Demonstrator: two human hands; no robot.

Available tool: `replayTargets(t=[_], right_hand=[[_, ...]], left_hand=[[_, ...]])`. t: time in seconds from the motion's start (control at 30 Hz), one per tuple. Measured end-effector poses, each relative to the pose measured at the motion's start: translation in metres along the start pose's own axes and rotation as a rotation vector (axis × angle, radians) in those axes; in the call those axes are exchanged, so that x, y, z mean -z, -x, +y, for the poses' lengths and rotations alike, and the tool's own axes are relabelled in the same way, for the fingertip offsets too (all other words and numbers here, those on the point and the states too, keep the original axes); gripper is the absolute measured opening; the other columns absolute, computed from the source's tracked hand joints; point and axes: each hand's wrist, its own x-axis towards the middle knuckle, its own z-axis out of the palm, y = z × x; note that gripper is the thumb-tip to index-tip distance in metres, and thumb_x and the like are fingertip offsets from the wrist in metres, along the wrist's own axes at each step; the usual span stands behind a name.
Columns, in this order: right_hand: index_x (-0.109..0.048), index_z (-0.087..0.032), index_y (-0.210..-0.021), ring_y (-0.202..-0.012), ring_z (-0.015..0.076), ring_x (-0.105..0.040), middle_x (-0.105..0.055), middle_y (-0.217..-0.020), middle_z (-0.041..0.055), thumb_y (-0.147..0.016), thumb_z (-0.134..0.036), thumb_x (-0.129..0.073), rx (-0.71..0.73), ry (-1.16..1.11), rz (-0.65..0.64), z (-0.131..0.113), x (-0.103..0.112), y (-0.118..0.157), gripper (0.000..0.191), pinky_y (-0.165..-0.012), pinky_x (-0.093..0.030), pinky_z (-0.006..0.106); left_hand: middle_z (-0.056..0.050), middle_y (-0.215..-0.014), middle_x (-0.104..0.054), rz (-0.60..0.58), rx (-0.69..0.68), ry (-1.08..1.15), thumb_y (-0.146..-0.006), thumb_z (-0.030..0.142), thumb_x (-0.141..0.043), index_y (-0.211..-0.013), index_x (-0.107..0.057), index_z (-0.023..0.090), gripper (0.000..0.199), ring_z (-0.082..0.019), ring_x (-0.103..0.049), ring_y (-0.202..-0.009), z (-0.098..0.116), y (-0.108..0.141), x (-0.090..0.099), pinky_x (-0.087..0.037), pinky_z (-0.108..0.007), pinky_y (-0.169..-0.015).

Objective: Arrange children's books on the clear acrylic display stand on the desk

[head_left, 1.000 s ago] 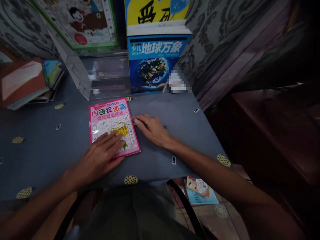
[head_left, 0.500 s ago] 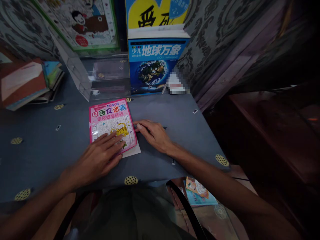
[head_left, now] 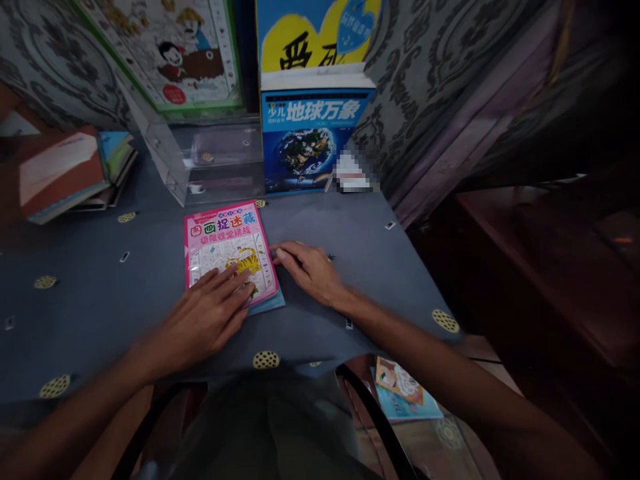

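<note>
Dark blue-grey tablecloth with yellow pineapple motifs [head_left: 125, 293], covering the work surface. At the far side stands a clear acrylic book rack [head_left: 167, 160]; in its right part, a blue-covered book with a globe picture [head_left: 307, 147] faces the person. On the near side of the rack, left of centre, lies a pink-bordered paper booklet with a yellow tiger on its cover [head_left: 217, 250], flat on the cloth, title at the far end. Its long axis runs near to far, the near end set slightly to the right.

The key relation is between the booklet's right edge and the hands. The left hand [head_left: 213, 310] lies palm down over the near-left part of the cover, fingers extended and slightly spread, gripping nothing. The right hand [head_left: 313, 272] is nearer to the right edge: the booklet lies directly to its left, and its curled fingers meet that edge about midway along. Thumb and fingers stand close together; whether they pinch any paper cannot be told. Smallest, a pale blue strip [head_left: 270, 302] shows from beneath the booklet's near-right corner.
</note>
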Motion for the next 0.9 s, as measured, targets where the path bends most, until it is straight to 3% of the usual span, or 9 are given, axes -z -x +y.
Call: replayTargets(t=[0.13, 0.27, 0.33, 0.43, 0.57, 0.63, 0.7, 0.8, 0.9], right_hand=[[-0.070, -0.016, -0.109, -0.094, 0.0226, -0.064, -0.074, -0.099, 0.0106, -0.104, -0.032, -0.039, 0.088, 0.101, 0.043, -0.006, -0.005, 0.002, 0.035, -0.088, -0.050, 0.041], [-0.062, -0.011, -0.125, -0.126, 0.0270, -0.055, -0.066, -0.128, 0.0178, -0.102, -0.030, -0.042, 0.233, 0.149, -0.040, -0.031, -0.015, 0.011, 0.036, -0.107, -0.045, 0.049], [-0.050, -0.005, -0.140, -0.142, 0.0295, -0.041, -0.052, -0.145, 0.0229, -0.100, -0.037, -0.050, 0.216, 0.162, -0.151, -0.043, -0.023, 0.017, 0.051, -0.115, -0.039, 0.049], [-0.034, -0.001, -0.151, -0.150, 0.0333, -0.028, -0.039, -0.155, 0.0266, -0.097, -0.044, -0.056, 0.158, 0.205, -0.260, -0.053, -0.033, 0.023, 0.072, -0.122, -0.028, 0.052], [-0.030, -0.002, -0.153, -0.152, 0.0334, -0.023, -0.034, -0.159, 0.0254, -0.097, -0.049, -0.054, 0.128, 0.197, -0.316, -0.054, -0.031, 0.026, 0.076, -0.124, -0.023, 0.051], [-0.033, -0.005, -0.152, -0.152, 0.0321, -0.024, -0.034, -0.159, 0.0246, -0.097, -0.049, -0.056, 0.105, 0.185, -0.331, -0.053, -0.025, 0.023, 0.074, -0.124, -0.025, 0.050], [-0.037, -0.008, -0.150, -0.152, 0.0313, -0.025, -0.036, -0.158, 0.0237, -0.096, -0.046, -0.058, 0.072, 0.187, -0.331, -0.051, -0.021, 0.016, 0.069, -0.123, -0.027, 0.051], [-0.041, -0.009, -0.148, -0.151, 0.0330, -0.026, -0.038, -0.157, 0.0244, -0.095, -0.042, -0.060, 0.004, 0.220, -0.302, -0.045, -0.020, -0.004, 0.065, -0.121, -0.027, 0.055], [-0.043, -0.005, -0.145, -0.152, 0.0354, -0.023, -0.033, -0.158, 0.0267, -0.095, -0.040, -0.059, -0.067, 0.261, -0.276, -0.039, -0.025, -0.029, 0.062, -0.121, -0.027, 0.055]], left_hand=[[-0.012, -0.145, -0.057, 0.021, 0.006, -0.012, -0.099, 0.025, -0.040, -0.133, -0.061, 0.016, 0.041, -0.031, -0.049, -0.138, 0.001, 0.002, -0.004, -0.044, -0.055, -0.111], [-0.009, -0.147, -0.056, 0.134, 0.005, 0.019, -0.099, 0.024, -0.042, -0.136, -0.059, 0.023, 0.041, -0.028, -0.049, -0.139, -0.002, 0.009, -0.017, -0.043, -0.054, -0.112], [-0.009, -0.142, -0.060, 0.192, -0.003, 0.051, -0.096, 0.025, -0.046, -0.136, -0.060, 0.025, 0.042, -0.028, -0.053, -0.135, -0.006, 0.011, -0.027, -0.045, -0.053, -0.111], [-0.006, -0.136, -0.066, 0.278, -0.013, 0.152, -0.093, 0.025, -0.051, -0.133, -0.062, 0.030, 0.042, -0.029, -0.059, -0.129, -0.014, 0.013, -0.039, -0.047, -0.051, -0.110], [-0.004, -0.131, -0.069, 0.327, -0.002, 0.260, -0.092, 0.027, -0.054, -0.129, -0.065, 0.035, 0.039, -0.028, -0.063, -0.123, -0.031, 0.017, -0.048, -0.050, -0.048, -0.107], [-0.005, -0.135, -0.066, 0.354, 0.074, 0.252, -0.093, 0.031, -0.054, -0.129, -0.065, 0.034, 0.038, -0.028, -0.060, -0.127, -0.043, 0.020, -0.052, -0.048, -0.048, -0.108], [-0.010, -0.142, -0.060, 0.415, 0.237, 0.213, -0.092, 0.040, -0.054, -0.128, -0.065, 0.030, 0.039, -0.034, -0.055, -0.133, -0.057, 0.023, -0.055, -0.045, -0.054, -0.110], [-0.021, -0.145, -0.054, 0.437, 0.495, 0.199, -0.089, 0.055, -0.052, -0.130, -0.060, 0.019, 0.055, -0.044, -0.045, -0.138, -0.074, 0.024, -0.058, -0.038, -0.065, -0.109], [-0.024, -0.142, -0.054, 0.412, 0.568, 0.331, -0.086, 0.060, -0.054, -0.134, -0.055, 0.016, 0.065, -0.047, -0.040, -0.140, -0.082, 0.022, -0.053, -0.031, -0.069, -0.112]])
